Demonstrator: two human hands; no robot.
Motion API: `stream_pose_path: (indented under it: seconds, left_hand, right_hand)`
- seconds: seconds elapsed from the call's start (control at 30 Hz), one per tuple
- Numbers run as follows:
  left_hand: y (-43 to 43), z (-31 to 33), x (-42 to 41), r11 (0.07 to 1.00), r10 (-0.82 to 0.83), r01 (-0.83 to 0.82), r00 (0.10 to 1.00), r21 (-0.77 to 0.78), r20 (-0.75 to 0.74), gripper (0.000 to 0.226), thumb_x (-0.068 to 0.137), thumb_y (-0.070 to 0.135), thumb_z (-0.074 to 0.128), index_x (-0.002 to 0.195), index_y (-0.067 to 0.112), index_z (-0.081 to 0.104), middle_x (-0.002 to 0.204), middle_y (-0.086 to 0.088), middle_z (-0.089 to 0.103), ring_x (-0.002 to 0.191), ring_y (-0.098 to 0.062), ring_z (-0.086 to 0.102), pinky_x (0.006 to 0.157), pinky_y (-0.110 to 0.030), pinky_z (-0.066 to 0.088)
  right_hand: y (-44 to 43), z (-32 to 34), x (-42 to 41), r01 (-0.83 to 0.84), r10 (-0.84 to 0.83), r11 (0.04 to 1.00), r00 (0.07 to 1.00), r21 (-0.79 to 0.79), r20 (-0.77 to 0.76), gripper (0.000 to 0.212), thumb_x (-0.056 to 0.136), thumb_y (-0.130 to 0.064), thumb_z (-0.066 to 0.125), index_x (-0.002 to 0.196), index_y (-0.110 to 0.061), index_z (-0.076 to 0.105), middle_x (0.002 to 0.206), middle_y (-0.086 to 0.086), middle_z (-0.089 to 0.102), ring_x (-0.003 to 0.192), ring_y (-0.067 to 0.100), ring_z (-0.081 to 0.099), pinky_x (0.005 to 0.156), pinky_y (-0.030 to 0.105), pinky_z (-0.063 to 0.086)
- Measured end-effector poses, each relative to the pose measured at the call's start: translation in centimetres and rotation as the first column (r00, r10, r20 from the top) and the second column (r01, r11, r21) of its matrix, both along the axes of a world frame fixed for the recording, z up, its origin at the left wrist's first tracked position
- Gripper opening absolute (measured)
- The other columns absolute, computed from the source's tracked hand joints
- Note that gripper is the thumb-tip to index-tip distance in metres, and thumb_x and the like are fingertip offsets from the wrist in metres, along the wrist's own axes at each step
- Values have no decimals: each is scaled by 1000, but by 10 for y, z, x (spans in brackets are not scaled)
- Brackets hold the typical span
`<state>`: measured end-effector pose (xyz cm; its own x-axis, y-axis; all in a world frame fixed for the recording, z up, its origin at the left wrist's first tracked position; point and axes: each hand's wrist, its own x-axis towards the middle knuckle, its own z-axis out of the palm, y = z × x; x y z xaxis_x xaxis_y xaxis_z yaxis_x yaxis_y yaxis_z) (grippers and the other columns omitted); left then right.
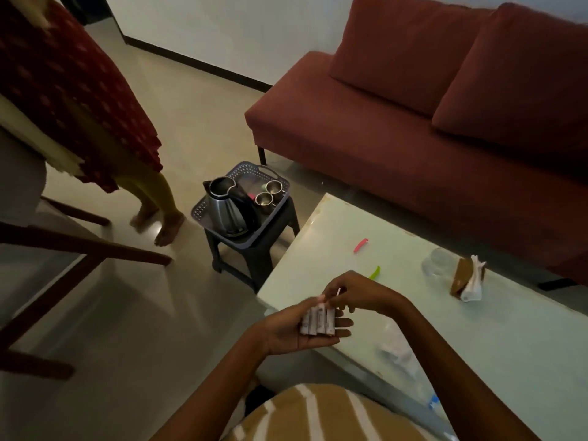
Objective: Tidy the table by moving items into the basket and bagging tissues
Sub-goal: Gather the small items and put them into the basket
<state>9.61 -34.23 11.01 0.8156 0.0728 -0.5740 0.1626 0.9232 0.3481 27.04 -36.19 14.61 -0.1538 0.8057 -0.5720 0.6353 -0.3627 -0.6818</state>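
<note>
A row of small white tubes (318, 323) is being carried side by side on the left hand (286, 332), whose grip is lying spread and palm-up, just over the counter's (477, 329) near left corner. What the tubes are cannot be told. Their far ends are being pinched by the right hand (353, 292), its grip pressed together on the tip of one. The tubes' long axes are pointing away from the body, roughly toward the basket (276, 175), which is being borne by a dark stool (254, 249) on the floor beyond the counter's far left corner; the left hand is judged the nearer to it. A kettle (227, 205) and two metal cups (265, 198) are already being held in the basket. On the pale counter, a pink clip (360, 245) and a green clip (374, 272) are lying near the left edge, with a glass (437, 265) and a brown packet (463, 280) with white tissue (475, 281) toward the far edge. A plastic bag (397, 348) is lying by the near edge. The dim room is being filled by a red sofa (413, 138) beyond the counter, and another person (63, 90) is standing at the left.
</note>
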Motion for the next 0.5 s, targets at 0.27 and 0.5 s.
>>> stream_pose_path:
  seconds: [0.27, 0.5]
  left_hand:
    - [76, 3, -58, 987, 33, -29, 999, -157, 24, 79, 80, 61, 45, 131, 0, 48, 129, -22, 55, 115, -34, 58, 101, -37, 45]
    - [128, 1, -54, 990, 33, -42, 997, -131, -69, 71, 80, 58, 47, 122, 2, 59, 126, -21, 58, 111, -34, 61, 98, -39, 46]
  right_hand:
    - [64, 1, -64, 122, -122, 993, 992, -8, -32, 17, 88, -13, 60, 98, -7, 71, 83, -6, 63, 67, 8, 54, 53, 14, 40]
    - [112, -4, -65, 142, -142, 990, 989, 1, -50, 11, 87, -14, 59, 92, -10, 69, 86, -1, 65, 67, 8, 58, 53, 10, 43]
